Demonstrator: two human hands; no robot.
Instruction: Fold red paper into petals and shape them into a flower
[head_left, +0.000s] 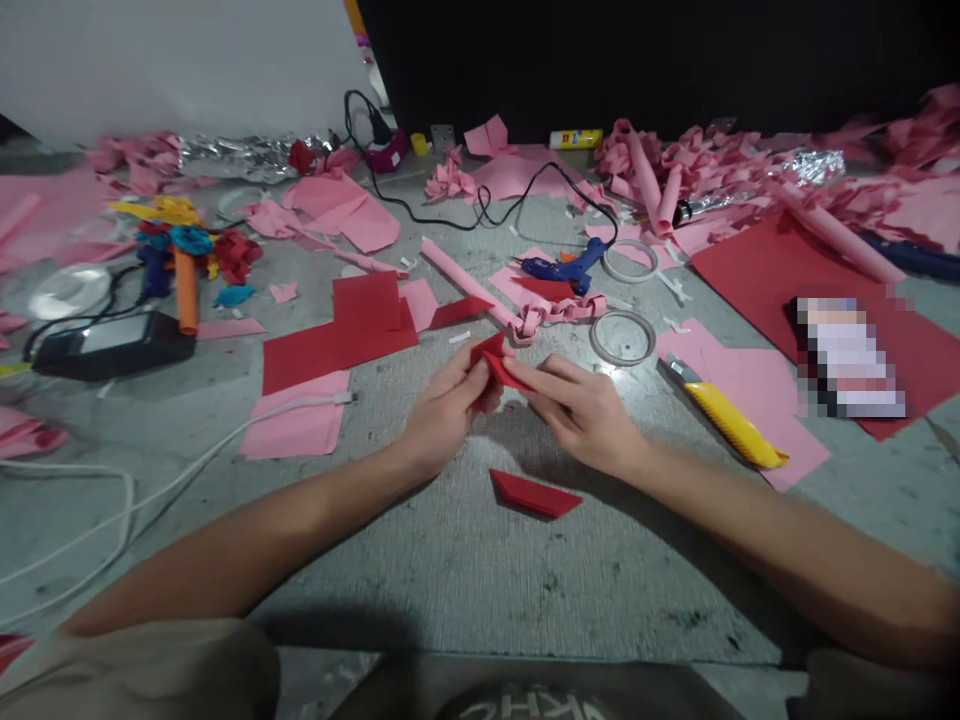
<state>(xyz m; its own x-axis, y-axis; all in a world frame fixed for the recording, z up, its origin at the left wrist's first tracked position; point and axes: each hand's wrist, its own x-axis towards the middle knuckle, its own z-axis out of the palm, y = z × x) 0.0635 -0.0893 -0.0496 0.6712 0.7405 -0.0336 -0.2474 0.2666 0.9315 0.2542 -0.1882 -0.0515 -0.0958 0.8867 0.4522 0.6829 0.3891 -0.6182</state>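
Note:
Between both hands, just above the table, is a small folded piece of red paper [490, 352]. My left hand [445, 407] grips its left side, thumb on top. From the right, the fingers of my right hand [581, 408] are closed on its other edge. Nearer to me, a second folded red paper piece [536, 494] lies flat on the table, shaped like a slanted strip. Flat red paper sheets [330, 352] lie beyond my left hand. A pink paper chain [559, 311] rests just past my fingers.
A yellow box cutter [731, 420] lies right, near a phone [851, 355] on red paper. Behind sit a blue glue gun [566, 266] with a black cord and tape rings [622, 337]. A white cable [225, 447] crosses the left. Pink paper scraps [660, 160] line the back.

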